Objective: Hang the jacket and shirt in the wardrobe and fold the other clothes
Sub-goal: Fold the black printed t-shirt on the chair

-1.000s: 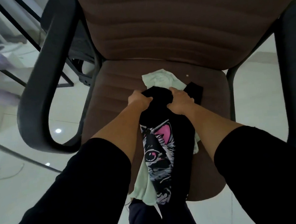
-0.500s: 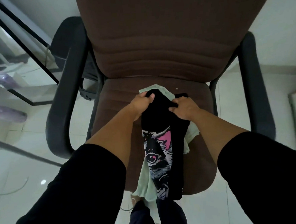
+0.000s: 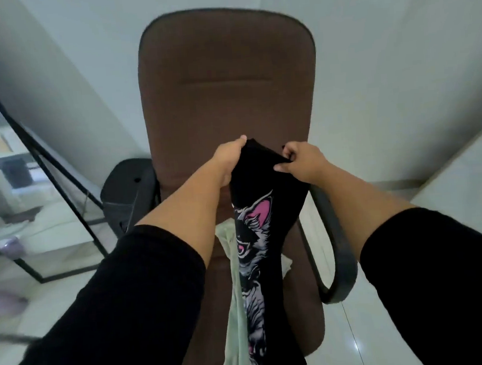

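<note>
Black cotton held up in front of a brown office chair point(image 3: 226, 78), seen from the single head view. Holds, on the chair seat, a pale green garment point(image 3: 233, 297), crumpled and trailing down off the near edge of the seat; partly covered by the hanging black cloth.

Black T-shirt point(image 3: 264, 203) gathered into a narrow vertical strip, top edge bunched between both hands, bottom end dropping past the near edge of the seat. Printed on the front: a grey and white cat face with a pink inner ear and pink eye, creased and partly folded in on itself. Hangs just in front of the backrest, raised above the seat rather than lying on it; overlaps the green garment from this angle, contact not clear.

Left hand point(image 3: 228, 161) clamped on the top left corner of the shirt, fingers wrapped around the fabric, thumb tip showing above it. Right hand point(image 3: 298, 161) pinching the top right corner, fingers curled tight on the cloth. Both forearms bare, black sleeves point(image 3: 128, 304) pushed up near the elbows.

Dark grey armrest point(image 3: 335, 247) curving along the right side of the seat, close beside the hanging shirt. Pale tiled floor point(image 3: 372, 330) open to the right of the chair. Black-framed glass panel point(image 3: 48, 178) slanting at far left, with a dark rounded object point(image 3: 126, 190) standing between it and the chair. Plain pale walls behind the backrest.
</note>
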Demonstrator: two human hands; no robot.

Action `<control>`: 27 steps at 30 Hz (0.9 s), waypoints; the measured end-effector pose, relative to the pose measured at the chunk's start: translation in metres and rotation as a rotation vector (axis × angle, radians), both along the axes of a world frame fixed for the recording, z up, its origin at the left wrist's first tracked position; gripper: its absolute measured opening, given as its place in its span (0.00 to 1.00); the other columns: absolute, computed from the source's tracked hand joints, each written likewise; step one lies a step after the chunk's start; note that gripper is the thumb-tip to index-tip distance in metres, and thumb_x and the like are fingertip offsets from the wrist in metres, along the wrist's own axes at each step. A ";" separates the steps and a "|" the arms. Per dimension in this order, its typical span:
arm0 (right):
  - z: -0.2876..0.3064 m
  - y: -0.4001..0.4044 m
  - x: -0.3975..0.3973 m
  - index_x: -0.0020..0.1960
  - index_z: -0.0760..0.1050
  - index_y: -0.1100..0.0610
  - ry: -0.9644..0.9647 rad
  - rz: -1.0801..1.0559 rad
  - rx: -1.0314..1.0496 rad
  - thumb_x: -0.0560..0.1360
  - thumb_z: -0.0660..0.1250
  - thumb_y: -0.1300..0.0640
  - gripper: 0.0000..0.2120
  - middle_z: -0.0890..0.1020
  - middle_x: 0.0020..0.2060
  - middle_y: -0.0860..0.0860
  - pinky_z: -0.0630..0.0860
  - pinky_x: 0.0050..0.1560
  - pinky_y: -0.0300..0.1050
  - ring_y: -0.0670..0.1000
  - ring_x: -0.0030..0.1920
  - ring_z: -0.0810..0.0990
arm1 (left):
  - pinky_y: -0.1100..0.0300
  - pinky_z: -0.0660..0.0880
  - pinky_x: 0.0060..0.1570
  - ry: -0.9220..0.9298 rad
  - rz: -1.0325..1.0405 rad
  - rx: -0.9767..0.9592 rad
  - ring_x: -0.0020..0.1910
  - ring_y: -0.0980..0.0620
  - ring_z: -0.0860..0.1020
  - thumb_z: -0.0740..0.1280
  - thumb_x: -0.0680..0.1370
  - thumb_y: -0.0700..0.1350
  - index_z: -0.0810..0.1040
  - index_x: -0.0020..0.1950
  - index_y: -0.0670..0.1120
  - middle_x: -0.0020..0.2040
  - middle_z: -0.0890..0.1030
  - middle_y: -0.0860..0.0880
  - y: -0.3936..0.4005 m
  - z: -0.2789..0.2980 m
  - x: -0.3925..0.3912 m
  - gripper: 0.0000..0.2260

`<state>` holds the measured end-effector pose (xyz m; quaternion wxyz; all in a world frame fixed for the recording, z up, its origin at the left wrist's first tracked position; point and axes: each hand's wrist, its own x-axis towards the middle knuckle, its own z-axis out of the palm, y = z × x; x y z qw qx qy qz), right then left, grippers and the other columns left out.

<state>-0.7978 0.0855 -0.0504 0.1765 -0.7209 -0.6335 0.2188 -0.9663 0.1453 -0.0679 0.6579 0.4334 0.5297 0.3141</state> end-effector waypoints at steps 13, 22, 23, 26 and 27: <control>0.213 -0.021 0.007 0.28 0.61 0.54 0.013 -0.074 0.494 0.69 0.72 0.48 0.23 0.67 0.27 0.48 0.63 0.40 0.47 0.51 0.34 0.68 | 0.60 0.76 0.52 -0.180 -0.204 0.558 0.52 0.49 0.79 0.56 0.82 0.51 0.74 0.62 0.41 0.55 0.80 0.45 -0.024 0.236 -0.012 0.17; 0.245 -0.030 0.016 0.46 0.78 0.65 0.458 0.127 0.306 0.68 0.71 0.59 0.10 0.76 0.40 0.57 0.69 0.43 0.45 0.53 0.42 0.74 | 0.55 0.72 0.48 -0.032 -0.135 0.861 0.47 0.48 0.74 0.56 0.82 0.50 0.73 0.44 0.48 0.46 0.75 0.44 -0.032 0.279 -0.005 0.12; 0.243 -0.031 0.016 0.47 0.79 0.65 0.496 0.131 0.299 0.69 0.70 0.59 0.10 0.78 0.42 0.56 0.70 0.46 0.46 0.53 0.45 0.76 | 0.56 0.72 0.45 -0.036 -0.137 0.870 0.47 0.48 0.73 0.56 0.82 0.50 0.72 0.44 0.47 0.45 0.75 0.44 -0.034 0.280 -0.004 0.12; 0.236 -0.028 0.017 0.41 0.81 0.54 0.566 0.148 0.232 0.68 0.70 0.55 0.04 0.81 0.44 0.50 0.70 0.56 0.51 0.53 0.52 0.77 | 0.58 0.72 0.41 -0.063 -0.148 0.878 0.44 0.49 0.74 0.55 0.82 0.51 0.71 0.43 0.47 0.43 0.75 0.45 -0.036 0.278 0.000 0.12; 0.233 -0.027 0.016 0.41 0.81 0.52 0.593 0.170 0.198 0.68 0.70 0.53 0.04 0.82 0.44 0.49 0.70 0.59 0.54 0.53 0.53 0.77 | 0.60 0.72 0.39 -0.063 -0.140 0.880 0.42 0.50 0.73 0.55 0.83 0.51 0.70 0.42 0.47 0.42 0.74 0.46 -0.037 0.277 0.001 0.13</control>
